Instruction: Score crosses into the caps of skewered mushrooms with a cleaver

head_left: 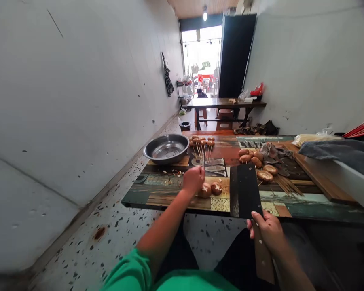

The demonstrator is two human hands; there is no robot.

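My right hand point(268, 230) is wrapped around the wooden handle of a cleaver point(245, 190). Its broad dark blade points away from me over the table's near edge. My left hand point(194, 180) is closed above the tabletop, and whatever its fingers may hold is hidden. Just beside and below it sit two brown mushrooms point(216, 188) with pale star-shaped cuts in their caps. Beyond that hand lie skewered mushrooms point(203, 141), their sticks toward me. To the right of the blade are whole mushrooms point(245, 158), skewered mushrooms point(265, 175) and a bundle of bamboo skewers point(286, 185).
A metal basin point(166, 148) stands at the table's left edge, with mushroom scraps point(178, 173) near it. At right are a crumpled grey cloth point(274, 153), a wooden board point(321, 178) and a white box point(346, 173) under a dark towel. Another table point(224, 102) stands farther back.
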